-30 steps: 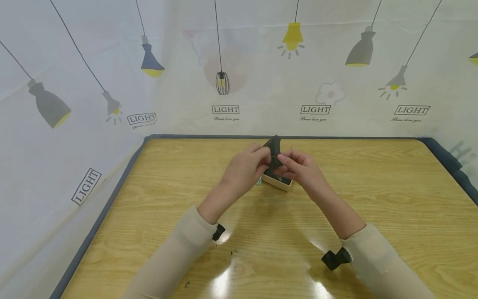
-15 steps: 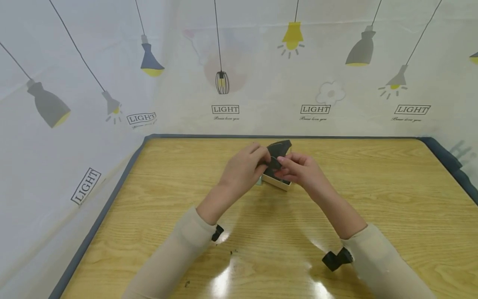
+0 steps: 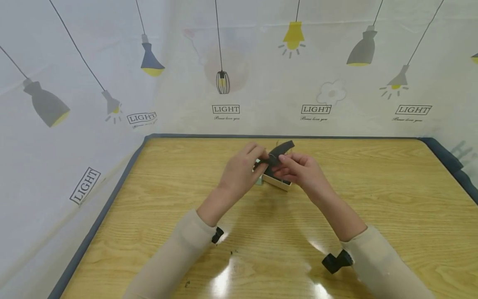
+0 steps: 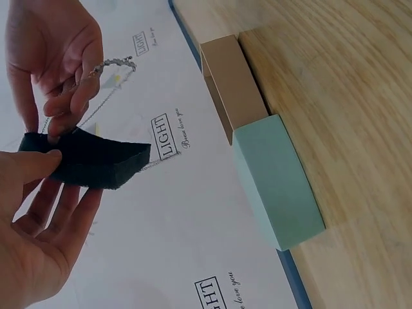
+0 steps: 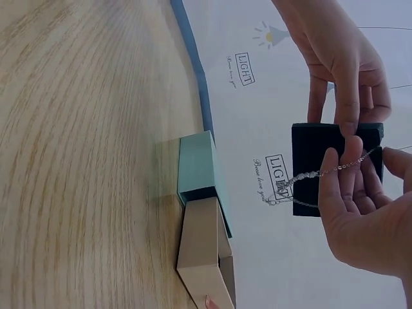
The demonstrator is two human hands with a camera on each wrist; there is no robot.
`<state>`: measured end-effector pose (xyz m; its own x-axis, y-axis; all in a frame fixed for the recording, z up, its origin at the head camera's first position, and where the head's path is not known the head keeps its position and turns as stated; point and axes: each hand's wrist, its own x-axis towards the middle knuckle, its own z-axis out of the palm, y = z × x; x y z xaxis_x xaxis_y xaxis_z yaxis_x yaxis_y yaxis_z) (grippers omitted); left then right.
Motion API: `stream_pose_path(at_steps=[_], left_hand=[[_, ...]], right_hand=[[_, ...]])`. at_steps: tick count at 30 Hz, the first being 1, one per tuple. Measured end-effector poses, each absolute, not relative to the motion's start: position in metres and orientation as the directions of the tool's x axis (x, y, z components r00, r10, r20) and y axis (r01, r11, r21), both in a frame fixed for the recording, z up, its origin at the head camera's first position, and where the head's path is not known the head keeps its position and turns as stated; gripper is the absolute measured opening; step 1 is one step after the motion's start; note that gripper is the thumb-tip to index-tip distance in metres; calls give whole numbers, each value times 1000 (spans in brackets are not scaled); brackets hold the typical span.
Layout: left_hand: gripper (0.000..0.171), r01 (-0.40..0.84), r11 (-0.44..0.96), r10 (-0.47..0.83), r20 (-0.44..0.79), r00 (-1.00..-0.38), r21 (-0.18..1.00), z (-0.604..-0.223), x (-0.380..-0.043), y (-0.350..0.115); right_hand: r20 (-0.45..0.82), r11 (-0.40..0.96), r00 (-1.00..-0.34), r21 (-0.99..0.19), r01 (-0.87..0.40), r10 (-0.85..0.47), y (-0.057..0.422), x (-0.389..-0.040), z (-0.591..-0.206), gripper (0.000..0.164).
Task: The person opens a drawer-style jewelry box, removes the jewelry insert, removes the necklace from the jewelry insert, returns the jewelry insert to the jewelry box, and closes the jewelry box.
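Note:
In the left wrist view my left hand [image 4: 35, 219] grips a small black foam pad [image 4: 109, 161], thumb on top and fingers underneath. A thin silver chain [image 5: 306, 175] with a thicker linked section hangs from the pad and loops past its edge. In the right wrist view, my right hand [image 5: 367, 225] has its fingers across the pad's face, and the chain runs over them to the thumb tip at the pad's edge. Seen from the head, the pad [image 3: 281, 150] slants up to the right between my left hand [image 3: 242, 168] and right hand [image 3: 304, 172].
On the wooden table [image 3: 224, 224], below my hands, lies a cream box drawer [image 3: 275, 182]. It sits part way out of a mint-green sleeve [image 4: 280, 183]. A white curtain [image 3: 261, 62] printed with lamps hangs behind the table's dark far edge.
The black foam pad has tilted from upright to leaning right, with its top end swinging right. Both hands stay in nearly the same place over the box.

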<state>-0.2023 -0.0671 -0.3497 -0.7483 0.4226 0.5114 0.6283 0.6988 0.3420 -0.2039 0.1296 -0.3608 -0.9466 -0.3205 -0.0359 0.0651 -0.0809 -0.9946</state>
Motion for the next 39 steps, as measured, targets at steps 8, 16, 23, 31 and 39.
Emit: stream_pose_path(at_steps=[8, 16, 23, 31, 39], left_hand=[[8, 605, 684, 376, 514, -771, 407, -351, -204, -71], [10, 604, 677, 372, 512, -774, 421, -352, -204, -72], [11, 603, 679, 373, 510, -775, 419, -353, -204, -72], [11, 598, 686, 373, 505, -778, 415, -354, -205, -74], [10, 591, 683, 366, 498, -786, 429, -355, -205, -75]], right_hand=[[-23, -138, -929, -987, 80, -370, 129, -202, -361, 11], [-45, -165, -935, -980, 109, -352, 126, -202, -362, 14], [-42, -143, -940, -985, 95, -338, 125, -201, -360, 14], [-44, -140, -939, -985, 96, -340, 125, -201, -360, 14], [-37, -134, -936, -987, 89, -351, 126, -200, -359, 10]])
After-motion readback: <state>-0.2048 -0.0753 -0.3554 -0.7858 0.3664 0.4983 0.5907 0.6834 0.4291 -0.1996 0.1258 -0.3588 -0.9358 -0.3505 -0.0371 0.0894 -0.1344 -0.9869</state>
